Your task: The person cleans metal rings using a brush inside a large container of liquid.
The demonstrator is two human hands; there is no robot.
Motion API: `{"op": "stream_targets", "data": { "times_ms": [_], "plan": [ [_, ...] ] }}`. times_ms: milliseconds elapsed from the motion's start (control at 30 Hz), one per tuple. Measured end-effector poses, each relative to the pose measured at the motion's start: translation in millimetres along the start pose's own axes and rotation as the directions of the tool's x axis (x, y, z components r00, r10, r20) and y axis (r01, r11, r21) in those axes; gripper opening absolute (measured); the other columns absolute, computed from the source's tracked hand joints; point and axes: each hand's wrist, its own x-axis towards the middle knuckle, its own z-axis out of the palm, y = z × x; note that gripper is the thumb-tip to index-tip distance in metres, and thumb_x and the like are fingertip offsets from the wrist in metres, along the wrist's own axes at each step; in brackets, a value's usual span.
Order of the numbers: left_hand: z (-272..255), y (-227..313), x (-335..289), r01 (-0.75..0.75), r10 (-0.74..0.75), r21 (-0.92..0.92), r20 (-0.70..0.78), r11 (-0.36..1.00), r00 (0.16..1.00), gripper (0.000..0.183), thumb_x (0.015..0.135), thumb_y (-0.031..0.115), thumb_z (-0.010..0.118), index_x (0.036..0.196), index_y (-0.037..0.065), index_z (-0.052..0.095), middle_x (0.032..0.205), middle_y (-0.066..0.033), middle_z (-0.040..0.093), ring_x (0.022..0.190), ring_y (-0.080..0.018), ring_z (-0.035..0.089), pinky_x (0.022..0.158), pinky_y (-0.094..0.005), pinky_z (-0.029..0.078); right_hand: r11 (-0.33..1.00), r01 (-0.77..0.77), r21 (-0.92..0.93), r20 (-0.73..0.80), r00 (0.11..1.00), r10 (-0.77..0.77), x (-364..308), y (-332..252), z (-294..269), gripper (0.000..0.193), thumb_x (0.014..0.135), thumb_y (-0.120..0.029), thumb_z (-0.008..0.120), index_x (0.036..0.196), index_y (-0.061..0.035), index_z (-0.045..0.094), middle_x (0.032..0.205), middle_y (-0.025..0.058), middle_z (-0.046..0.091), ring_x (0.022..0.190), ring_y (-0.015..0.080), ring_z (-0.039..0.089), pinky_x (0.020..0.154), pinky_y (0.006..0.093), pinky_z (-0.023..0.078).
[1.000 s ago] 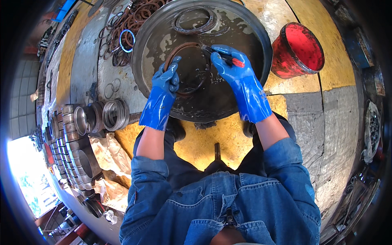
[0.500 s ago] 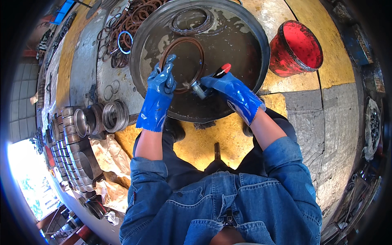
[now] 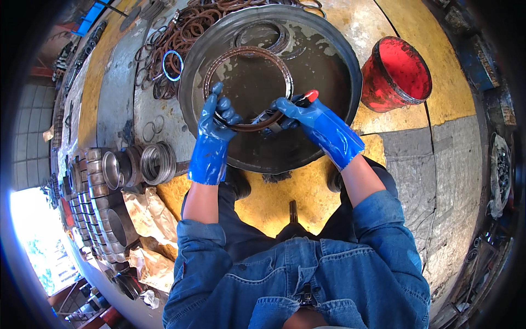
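Note:
A large round metal basin (image 3: 350, 71) of dark liquid stands on the floor in front of me. My left hand (image 3: 218, 118), in a blue glove, grips the near left edge of a big brown ring (image 3: 246, 52) and holds it tilted over the liquid. My right hand (image 3: 293, 112), also gloved, holds a brush with a red-tipped handle (image 3: 310, 95) against the ring's near edge. Another metal ring (image 3: 262, 35) lies in the basin behind it.
A red bucket (image 3: 397, 74) stands right of the basin. A heap of brown rings and one blue ring (image 3: 172, 64) lies at the upper left. Steel cylinders (image 3: 156, 163) and stacked metal parts (image 3: 96, 208) sit at the left, with crumpled paper (image 3: 145, 211).
The right hand drew back from the far side of the ring toward me, to its near edge. The left hand shifted its grip and the ring now stands higher out of the liquid.

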Motion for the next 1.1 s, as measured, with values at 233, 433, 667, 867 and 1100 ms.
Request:
{"op": "stream_targets", "data": {
  "times_ms": [233,433,667,867,1100],
  "plan": [
    [27,0,-10,-0.053,0.533,0.887,0.322,-0.458,0.782,0.063,0.080,0.030,0.083,0.134,0.005,0.061,0.119,-0.0152,0.071,0.104,-0.0317,0.070,0.095,-0.0431,0.055,0.555,-0.008,-0.832,-0.111,0.982,-0.153,-3,-27,-5,0.027,0.092,-0.038,0.070,0.097,-0.0120,0.077,0.091,0.0106,0.076,0.081,0.0311,0.072,0.075,0.0416,0.057],
    [70,-29,-19,-0.319,0.038,0.712,0.436,-0.626,0.899,0.061,0.078,0.025,0.083,0.133,0.012,0.063,0.126,-0.0141,0.069,0.116,-0.0372,0.065,0.102,-0.0479,0.051,0.009,-0.032,-0.999,-0.032,0.999,-0.006,14,-30,21,0.022,0.091,-0.027,0.066,0.109,-0.0213,0.077,0.109,0.0105,0.075,0.106,0.0342,0.071,0.089,0.0449,0.057],
    [29,-41,-15,-0.014,0.017,0.997,0.013,0.078,1.000,0.033,0.094,0.023,0.074,0.122,0.008,0.068,0.099,-0.0044,0.072,0.085,-0.0156,0.066,0.077,-0.0309,0.054,0.296,0.136,-0.945,0.023,0.934,-0.357,17,17,4,0.024,0.089,-0.030,0.071,0.112,-0.0228,0.076,0.112,0.0124,0.074,0.104,0.0364,0.070,0.089,0.0457,0.056],
    [34,-6,-15,0.293,-0.091,0.658,-0.324,0.693,0.942,0.034,0.098,0.022,0.066,0.129,0.007,0.067,0.083,0.0017,0.065,0.052,-0.0045,0.041,0.049,-0.0219,0.032,0.639,-0.271,-0.720,-0.340,0.940,0.015,23,17,-32,0.030,0.088,-0.041,0.075,0.101,-0.0142,0.077,0.101,0.0139,0.075,0.092,0.0282,0.073,0.082,0.0390,0.056],
    [27,-2,-13,0.332,-0.151,0.561,-0.345,0.758,0.927,0.045,0.102,0.025,0.062,0.143,0.008,0.057,0.076,0.0026,0.059,0.050,-0.0041,0.037,0.048,-0.0232,0.029,0.790,0.540,-0.291,-0.006,0.825,-0.566,8,-20,22,0.020,0.089,-0.012,0.077,0.108,-0.0056,0.077,0.100,0.0090,0.076,0.084,0.0144,0.069,0.080,0.0290,0.056]
  ]
}}
